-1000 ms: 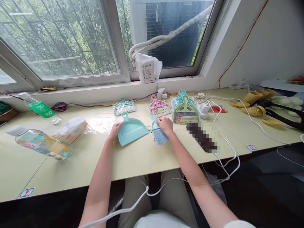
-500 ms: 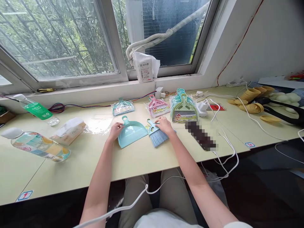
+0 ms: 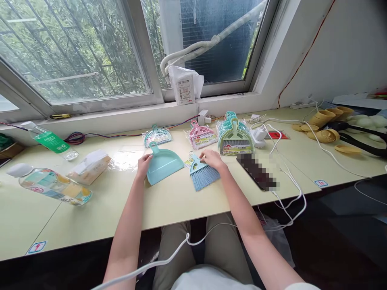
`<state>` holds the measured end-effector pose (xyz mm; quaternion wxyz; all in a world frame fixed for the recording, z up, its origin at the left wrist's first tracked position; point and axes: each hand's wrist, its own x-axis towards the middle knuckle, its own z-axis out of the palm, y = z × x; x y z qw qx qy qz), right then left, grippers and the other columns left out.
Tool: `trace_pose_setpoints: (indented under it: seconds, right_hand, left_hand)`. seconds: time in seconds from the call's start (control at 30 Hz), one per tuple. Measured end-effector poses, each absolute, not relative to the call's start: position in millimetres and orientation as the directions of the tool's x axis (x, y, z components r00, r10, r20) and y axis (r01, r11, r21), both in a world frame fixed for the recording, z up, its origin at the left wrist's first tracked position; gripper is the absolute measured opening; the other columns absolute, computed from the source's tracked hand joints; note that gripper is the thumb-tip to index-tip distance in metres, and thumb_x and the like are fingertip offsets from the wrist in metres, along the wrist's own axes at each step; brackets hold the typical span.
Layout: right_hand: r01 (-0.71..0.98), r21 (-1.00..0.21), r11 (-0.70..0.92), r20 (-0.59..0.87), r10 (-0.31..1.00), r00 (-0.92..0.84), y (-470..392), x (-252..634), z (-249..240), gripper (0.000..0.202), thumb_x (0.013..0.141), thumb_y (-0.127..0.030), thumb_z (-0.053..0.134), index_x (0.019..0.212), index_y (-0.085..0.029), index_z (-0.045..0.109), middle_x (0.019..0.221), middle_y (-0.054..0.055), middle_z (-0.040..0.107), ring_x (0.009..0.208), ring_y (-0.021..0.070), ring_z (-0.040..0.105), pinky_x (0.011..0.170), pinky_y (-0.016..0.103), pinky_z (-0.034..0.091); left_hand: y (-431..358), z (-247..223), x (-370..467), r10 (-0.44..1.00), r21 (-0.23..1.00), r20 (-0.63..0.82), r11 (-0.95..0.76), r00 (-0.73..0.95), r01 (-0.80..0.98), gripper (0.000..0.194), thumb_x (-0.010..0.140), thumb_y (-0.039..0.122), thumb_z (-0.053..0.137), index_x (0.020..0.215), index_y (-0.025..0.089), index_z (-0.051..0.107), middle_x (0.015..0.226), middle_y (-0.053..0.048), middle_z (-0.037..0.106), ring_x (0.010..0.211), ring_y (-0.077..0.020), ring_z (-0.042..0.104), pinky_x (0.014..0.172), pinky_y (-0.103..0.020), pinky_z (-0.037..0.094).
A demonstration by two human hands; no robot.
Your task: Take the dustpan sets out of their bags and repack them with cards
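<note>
A light teal dustpan [image 3: 165,166] is gripped at its left edge by my left hand [image 3: 144,164], its looped handle pointing toward the window. To its right is a small blue hand brush [image 3: 204,177], bristles facing me. My right hand [image 3: 212,158] is closed on the brush's right side, its fingers covering part of the head. A printed card [image 3: 188,162] lies partly under the brush's handle. A gap of table separates the dustpan and the brush.
Behind are wrapped dustpan sets: a teal one [image 3: 157,136], a pink one [image 3: 202,135] and a green stack [image 3: 236,139]. Bottles [image 3: 54,186] and a tissue pack [image 3: 90,166] stand left. A phone [image 3: 256,173] and white cables [image 3: 292,183] lie right.
The dustpan has shifted left and a little away from me in my left hand. My right hand has drawn the brush slightly toward me, widening the gap between the two.
</note>
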<state>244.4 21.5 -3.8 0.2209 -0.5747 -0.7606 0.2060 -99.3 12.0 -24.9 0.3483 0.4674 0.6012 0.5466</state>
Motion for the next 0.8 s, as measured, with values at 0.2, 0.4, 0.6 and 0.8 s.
trace_pose_setpoints:
  seconds: [0.2, 0.4, 0.6, 0.8]
  right_hand:
    - [0.12, -0.954, 0.274, 0.186, 0.86, -0.476, 13, 223, 9, 0.016, 0.073, -0.026, 0.067, 0.086, -0.017, 0.066, 0.078, 0.001, 0.067, 0.066, 0.013, 0.062, 0.064, 0.025, 0.047]
    - [0.21, -0.88, 0.427, 0.377, 0.895, -0.239, -1, 189, 5, 0.015, 0.081, -0.028, 0.06, 0.092, -0.018, 0.064, 0.084, 0.004, 0.062, 0.069, 0.0143, 0.061, 0.069, 0.029, 0.05]
    - [0.567, -0.58, 0.585, 0.532, 0.799, -0.281, -15, 175, 0, 0.009, 0.085, -0.016, 0.057, 0.09, -0.019, 0.064, 0.09, 0.005, 0.056, 0.086, 0.0174, 0.058, 0.079, 0.03, 0.047]
    - [0.534, -0.695, 0.481, 0.457, 0.869, -0.188, -7, 179, -4, 0.033, 0.081, -0.022, 0.062, 0.114, -0.023, 0.059, 0.12, 0.01, 0.057, 0.108, 0.0236, 0.055, 0.092, 0.04, 0.044]
  left_hand:
    - [6, -17, -84, 0.971, 0.993, -0.006, 0.034, -0.238, 0.115, 0.058, 0.061, 0.058, 0.07, 0.096, 0.012, 0.071, 0.081, -0.008, 0.069, 0.077, -0.0224, 0.06, 0.068, -0.031, 0.045]
    - [-6, -8, -41, 1.0, 0.994, 0.011, -0.01, -0.001, 0.11, 0.053, 0.07, 0.057, 0.064, 0.101, 0.015, 0.069, 0.097, -0.009, 0.069, 0.089, -0.0234, 0.061, 0.076, -0.031, 0.046]
    - [-18, -6, -12, 0.963, 0.973, 0.055, -0.111, 0.265, 0.203, 0.048, 0.073, 0.052, 0.064, 0.105, 0.016, 0.068, 0.102, -0.008, 0.067, 0.09, -0.0213, 0.059, 0.076, -0.028, 0.044]
    - [-19, -7, -13, 0.975, 0.972, 0.036, -0.085, 0.219, 0.219, 0.046, 0.071, 0.054, 0.065, 0.095, 0.015, 0.067, 0.09, -0.007, 0.065, 0.08, -0.0196, 0.058, 0.067, -0.028, 0.043]
